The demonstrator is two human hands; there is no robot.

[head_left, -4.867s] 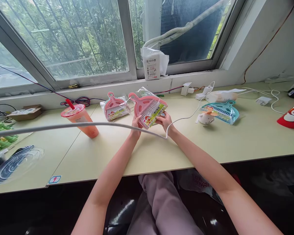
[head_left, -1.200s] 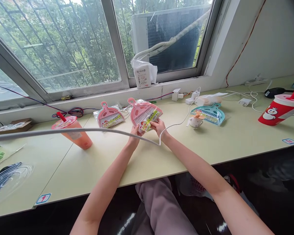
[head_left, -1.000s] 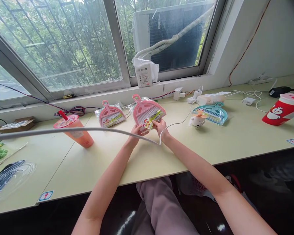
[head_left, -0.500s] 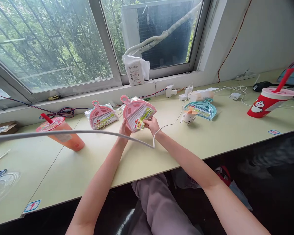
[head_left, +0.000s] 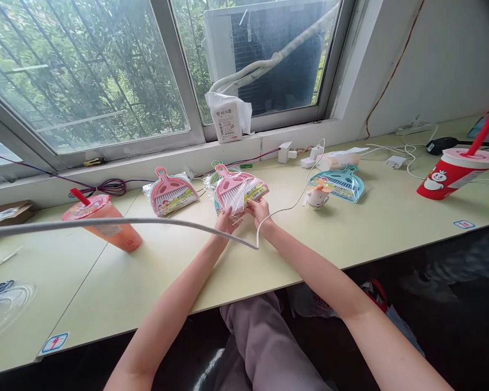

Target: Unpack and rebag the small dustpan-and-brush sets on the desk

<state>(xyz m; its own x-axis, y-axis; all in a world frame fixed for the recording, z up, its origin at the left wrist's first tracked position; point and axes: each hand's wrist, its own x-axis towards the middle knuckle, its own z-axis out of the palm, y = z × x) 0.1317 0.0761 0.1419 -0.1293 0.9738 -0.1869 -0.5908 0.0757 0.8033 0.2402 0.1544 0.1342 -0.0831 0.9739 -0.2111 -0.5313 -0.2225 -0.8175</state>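
The left hand (head_left: 225, 221) and right hand (head_left: 261, 210) clamp the dustpan (head_left: 236, 188) by its near edge, its handle (head_left: 225, 174) pointing away.

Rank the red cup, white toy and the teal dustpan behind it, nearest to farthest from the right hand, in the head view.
1. White toy: right of the right hand.
2. Teal dustpan: farther right, behind.
3. Red cup: far right.

The trousers (head_left: 264, 331) are dusty mauve, loose and softly creased. Both arms (head_left: 321, 277) are bare as far as they show, the hands (head_left: 261, 212) too.
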